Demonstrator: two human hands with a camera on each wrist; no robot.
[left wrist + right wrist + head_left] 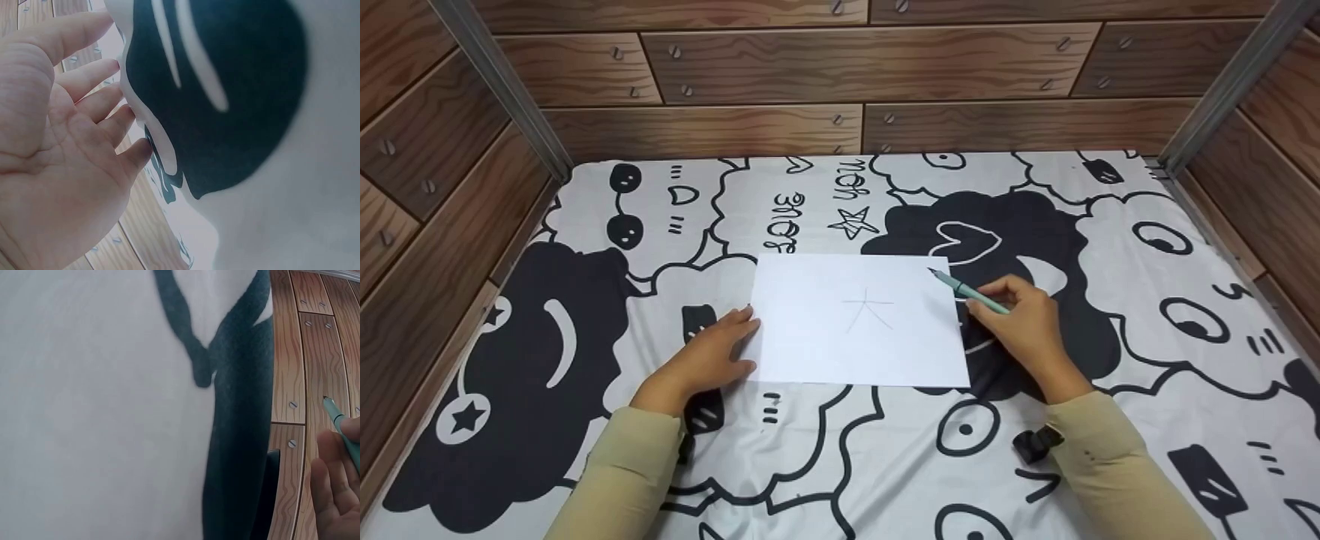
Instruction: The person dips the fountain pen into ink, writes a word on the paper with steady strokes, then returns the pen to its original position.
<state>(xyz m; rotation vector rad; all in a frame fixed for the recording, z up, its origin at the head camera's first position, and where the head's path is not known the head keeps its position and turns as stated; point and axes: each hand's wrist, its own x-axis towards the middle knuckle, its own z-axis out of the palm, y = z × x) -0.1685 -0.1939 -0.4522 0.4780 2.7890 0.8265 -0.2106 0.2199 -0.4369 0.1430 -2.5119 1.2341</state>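
Observation:
A white sheet of paper point(802, 345) lies flat on the patterned cloth. Near its middle are thin pencil-like strokes point(868, 304): one across, a short upright, and two legs slanting apart below. My left hand point(709, 352) rests at the sheet's left edge, fingertips against it; the left wrist view shows those fingers point(101, 104) loosely bent around nothing. My right hand point(1024, 322) pinches a light green pen point(971, 290) beside the right edge. The pen's dark tip is over the sheet's upper right corner; in the right wrist view the pen point(333, 409) stands clear of the cloth.
Black and white cartoon cloth point(802, 450) covers the table surface. Wood-patterned panels point(870, 64) stand behind and on both sides, with grey metal posts point(1222, 82) at the back corners. A black strap piece point(1035, 444) sits by the right sleeve.

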